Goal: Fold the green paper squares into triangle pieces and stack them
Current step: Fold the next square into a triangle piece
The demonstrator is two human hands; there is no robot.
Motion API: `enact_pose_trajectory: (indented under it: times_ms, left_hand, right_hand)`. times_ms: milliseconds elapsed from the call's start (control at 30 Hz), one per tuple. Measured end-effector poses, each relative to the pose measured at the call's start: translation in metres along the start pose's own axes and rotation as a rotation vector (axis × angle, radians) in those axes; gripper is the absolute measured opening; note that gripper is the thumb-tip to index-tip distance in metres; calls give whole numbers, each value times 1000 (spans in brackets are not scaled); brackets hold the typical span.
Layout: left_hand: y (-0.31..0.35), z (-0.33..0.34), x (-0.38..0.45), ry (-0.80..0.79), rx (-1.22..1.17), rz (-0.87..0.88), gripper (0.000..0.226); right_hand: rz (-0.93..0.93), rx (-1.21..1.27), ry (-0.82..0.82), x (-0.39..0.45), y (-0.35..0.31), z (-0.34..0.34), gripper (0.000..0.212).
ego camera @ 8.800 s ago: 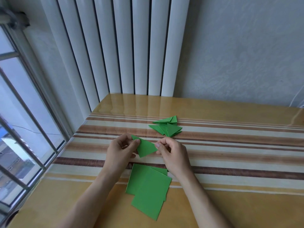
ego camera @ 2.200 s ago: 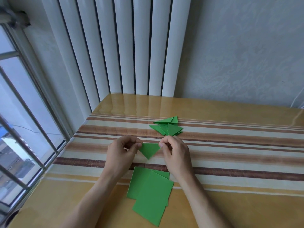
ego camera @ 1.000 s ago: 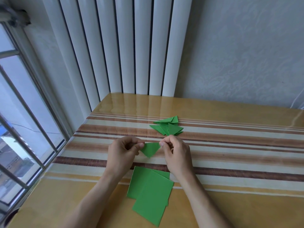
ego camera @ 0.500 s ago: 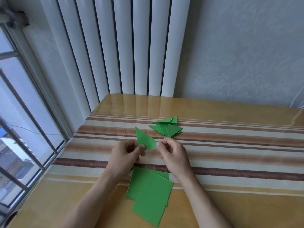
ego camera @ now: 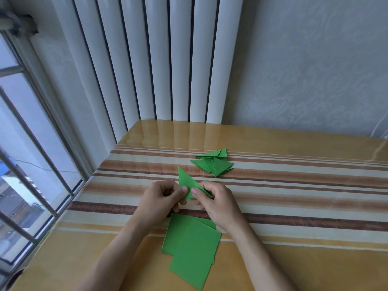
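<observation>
Green folded triangle (ego camera: 187, 184) pinched between left hand (ego camera: 160, 199) and right hand (ego camera: 217, 203), thumbs curled onto it, finished triangle pile (ego camera: 214, 163) beyond, unfolded squares (ego camera: 192, 247) near wrists, striped table (ego camera: 294, 185).

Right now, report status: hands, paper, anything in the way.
Left hand and right hand both pinch one folded triangle. Triangle pile beyond them, unfolded squares near the wrists. Nothing between hands and pile.
</observation>
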State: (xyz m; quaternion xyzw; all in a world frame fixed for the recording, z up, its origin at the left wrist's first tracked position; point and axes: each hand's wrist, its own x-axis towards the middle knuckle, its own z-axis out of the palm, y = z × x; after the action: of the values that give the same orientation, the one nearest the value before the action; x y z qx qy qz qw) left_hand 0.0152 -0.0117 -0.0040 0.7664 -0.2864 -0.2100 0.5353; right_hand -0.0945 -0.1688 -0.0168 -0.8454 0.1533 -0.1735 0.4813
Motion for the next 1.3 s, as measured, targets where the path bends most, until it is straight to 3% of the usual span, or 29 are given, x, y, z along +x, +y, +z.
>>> enact_pose_trajectory:
  times_ms: [167,433,633,867,967,1100,1300]
  left_hand:
    - [0,-2,1,154,-172,48,11]
    - [-1,-1,2,197,-263,0,21]
    - [5,8,-3,33,-19,39,27]
    - [-1,1,1,129,75,30,34]
    - [0,7,1,142,44,9,32]
    - [-2,6,2,190,42,-1,32]
    - [-4,9,2,150,143,28,27]
  right_hand:
    - [4,-33,-74,-1,-4,-1,24]
    - [45,12,19,-1,-7,-1,24]
    - [135,95,95,1,-8,-4,39]
    - [169,82,47,-2,-10,-9,35]
    - [279,209,143,-2,-10,-11,29]
    - [407,558,339,0,-8,-17,24]
    - [466,715,374,5,-9,-18,24]
